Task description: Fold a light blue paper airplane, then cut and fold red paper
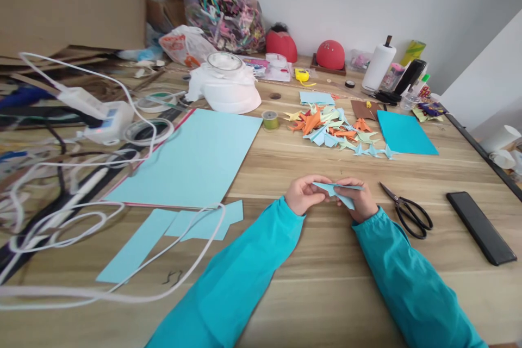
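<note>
Between my two hands, above the middle of the wooden table, is a small folded piece of light blue paper [333, 189] with pointed ends. My left hand [304, 193] pinches its left end between thumb and fingers. Its right part is gripped by my right hand [359, 198], and one paper flap points down beside those fingers. Black-handled scissors [410, 212] lie just right of my right hand. Beyond my hands is a heap of folded paper cranes [326, 126] in orange, blue and pale yellow.
Large light blue sheets [196, 157] and cut paper strips [136, 244] lie at left, crossed by a white cable [163, 296]. A spool of green thread [269, 119] stands mid-table. A bright blue sheet [408, 133] and a black phone [481, 227] are at right.
</note>
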Demonstrator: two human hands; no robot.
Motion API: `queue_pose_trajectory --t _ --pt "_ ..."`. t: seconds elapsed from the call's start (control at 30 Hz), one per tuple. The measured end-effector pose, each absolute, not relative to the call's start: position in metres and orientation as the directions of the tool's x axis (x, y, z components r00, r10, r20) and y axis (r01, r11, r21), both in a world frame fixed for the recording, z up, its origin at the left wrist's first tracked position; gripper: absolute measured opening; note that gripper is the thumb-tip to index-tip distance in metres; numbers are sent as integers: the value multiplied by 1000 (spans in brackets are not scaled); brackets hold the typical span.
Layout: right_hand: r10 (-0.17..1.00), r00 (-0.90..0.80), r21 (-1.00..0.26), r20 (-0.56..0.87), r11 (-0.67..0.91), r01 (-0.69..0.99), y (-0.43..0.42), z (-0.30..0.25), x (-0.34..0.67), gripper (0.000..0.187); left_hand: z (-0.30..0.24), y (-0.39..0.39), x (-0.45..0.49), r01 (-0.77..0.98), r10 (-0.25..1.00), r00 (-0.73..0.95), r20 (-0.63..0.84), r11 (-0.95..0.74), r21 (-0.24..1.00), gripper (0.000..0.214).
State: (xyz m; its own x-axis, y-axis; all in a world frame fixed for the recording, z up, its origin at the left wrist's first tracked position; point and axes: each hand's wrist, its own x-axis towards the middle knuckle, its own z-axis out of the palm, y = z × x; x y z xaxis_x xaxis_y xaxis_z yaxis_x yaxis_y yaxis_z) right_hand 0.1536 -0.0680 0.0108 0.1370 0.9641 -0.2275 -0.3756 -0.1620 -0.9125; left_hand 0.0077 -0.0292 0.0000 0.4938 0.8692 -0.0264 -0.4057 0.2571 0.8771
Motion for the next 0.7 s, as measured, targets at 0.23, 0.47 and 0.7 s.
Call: queue_pose_trajectory --t 0.23,0.47,0.7 --pt "965 92 -893 -246 -189 -408 -66 11 158 18 -1 -30 10 -357 889 430 157 8 934 27" --pt "980 81 -923 -184 -144 -358 -67 7 158 18 6 -32 8 -289 877 453 159 -24 957 24" --pt "994 -31 -911 -108 -112 -398 -70 7 160 25 8 -29 5 -204 908 384 164 -90 975 21"
